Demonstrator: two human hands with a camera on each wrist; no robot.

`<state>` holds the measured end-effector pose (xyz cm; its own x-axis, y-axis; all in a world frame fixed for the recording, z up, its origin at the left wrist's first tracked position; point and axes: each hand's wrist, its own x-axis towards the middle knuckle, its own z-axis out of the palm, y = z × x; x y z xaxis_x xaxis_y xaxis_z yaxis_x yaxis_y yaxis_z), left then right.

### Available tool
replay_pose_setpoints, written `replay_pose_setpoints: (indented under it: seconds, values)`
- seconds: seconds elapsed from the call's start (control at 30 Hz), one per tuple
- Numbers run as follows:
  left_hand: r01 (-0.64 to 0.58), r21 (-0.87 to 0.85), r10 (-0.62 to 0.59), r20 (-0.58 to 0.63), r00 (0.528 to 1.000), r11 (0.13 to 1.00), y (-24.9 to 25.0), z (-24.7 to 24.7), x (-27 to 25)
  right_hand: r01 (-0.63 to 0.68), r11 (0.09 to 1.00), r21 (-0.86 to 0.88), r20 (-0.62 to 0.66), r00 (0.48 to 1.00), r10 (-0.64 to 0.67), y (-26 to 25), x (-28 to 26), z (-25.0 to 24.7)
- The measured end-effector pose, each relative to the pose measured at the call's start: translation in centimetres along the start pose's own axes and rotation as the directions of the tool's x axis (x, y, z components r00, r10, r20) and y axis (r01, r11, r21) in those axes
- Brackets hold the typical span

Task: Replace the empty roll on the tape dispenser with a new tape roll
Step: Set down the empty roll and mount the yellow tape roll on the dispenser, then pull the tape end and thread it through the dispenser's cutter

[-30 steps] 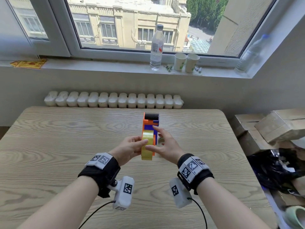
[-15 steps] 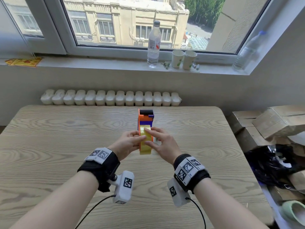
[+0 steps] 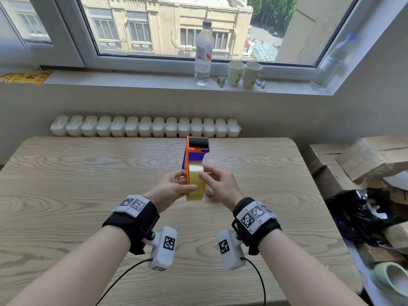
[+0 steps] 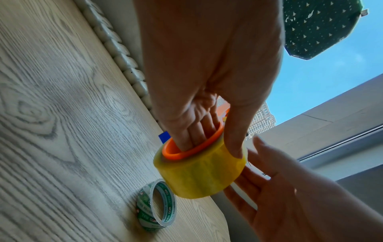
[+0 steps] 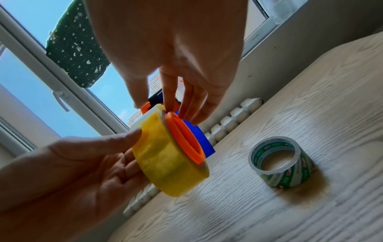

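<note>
An orange and blue tape dispenser (image 3: pixel 195 151) is held above the wooden table (image 3: pixel 88 195), with a yellow tape roll (image 3: pixel 195 184) seated on its orange hub (image 4: pixel 192 152). My left hand (image 3: pixel 184 182) grips it from the left, fingers inside the hub and thumb on the roll's outer face (image 4: pixel 203 173). My right hand (image 3: pixel 207 175) is at the roll's upper right, its straight fingers touching the roll's side and the hub rim (image 5: pixel 182 135). The empty roll (image 5: pixel 279 162), a green-printed core, lies on the table just under the hands (image 4: pixel 155 206).
A radiator (image 3: pixel 143 127) runs along the table's far edge. On the windowsill stand a water bottle (image 3: pixel 203 49) and two paper cups (image 3: pixel 244 74). Cardboard boxes (image 3: pixel 364 160) and a black bag (image 3: pixel 362 215) crowd the right side.
My right hand has slid from the roll's right side up to its top edge. My left hand keeps its hold, and the dispenser has stayed at about the same spot.
</note>
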<state>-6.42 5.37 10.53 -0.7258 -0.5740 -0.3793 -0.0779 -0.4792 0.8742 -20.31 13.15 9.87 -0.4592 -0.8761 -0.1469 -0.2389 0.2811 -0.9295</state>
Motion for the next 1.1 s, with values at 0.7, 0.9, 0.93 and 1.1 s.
replay_pose_setpoints:
  seconds: [0.7,0.9,0.93,1.1]
  values:
    - [0.02,0.107,-0.014,-0.058,0.998,0.994,0.5,0.0,0.2,-0.156,0.915,0.373,0.158,0.982,0.103,-1.5,0.4,-0.1]
    - [0.03,0.121,-0.017,-0.107,0.994,0.992,0.6,-0.2,0.1,-0.012,0.979,0.203,-0.003,1.0,0.012,-1.2,0.6,0.5]
    - [0.03,0.123,-0.017,-0.107,0.994,0.992,0.6,-0.2,0.2,0.01,0.984,0.178,-0.021,1.0,-0.006,-1.2,0.5,0.5]
    - [-0.003,0.159,0.015,-0.078,0.997,0.987,0.6,-0.4,0.2,0.041,0.999,0.014,-0.062,0.997,-0.041,-1.7,0.9,0.7]
